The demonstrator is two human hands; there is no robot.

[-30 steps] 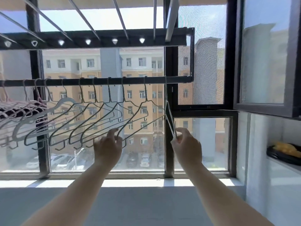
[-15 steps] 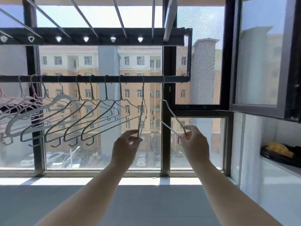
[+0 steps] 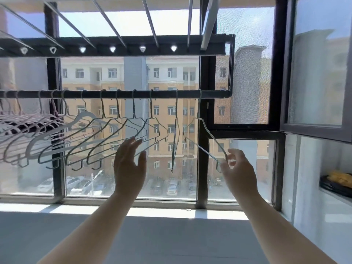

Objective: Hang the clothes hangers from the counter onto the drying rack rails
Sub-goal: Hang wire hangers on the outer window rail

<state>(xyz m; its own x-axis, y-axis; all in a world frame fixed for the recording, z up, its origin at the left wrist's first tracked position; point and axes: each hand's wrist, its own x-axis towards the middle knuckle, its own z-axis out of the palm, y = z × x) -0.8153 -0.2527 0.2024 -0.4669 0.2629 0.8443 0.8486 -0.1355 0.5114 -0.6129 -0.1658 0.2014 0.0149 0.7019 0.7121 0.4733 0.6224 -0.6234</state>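
- Wire, hooked over the rail (image 3: 133,94) near its right end: last hanger (image 3: 215,139).
- Pinching its low corner under the rail with right hand (image 3: 238,172), guessing to square it up.
- Left hand (image 3: 129,164) spread wide by the neighbours (image 3: 151,107) below the rail, prob to calm swinging.

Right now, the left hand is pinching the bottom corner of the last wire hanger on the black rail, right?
Not quite. It is the right hand that pinches the bottom corner of the last wire hanger on the black rail; the left hand is open. The head view shows it.
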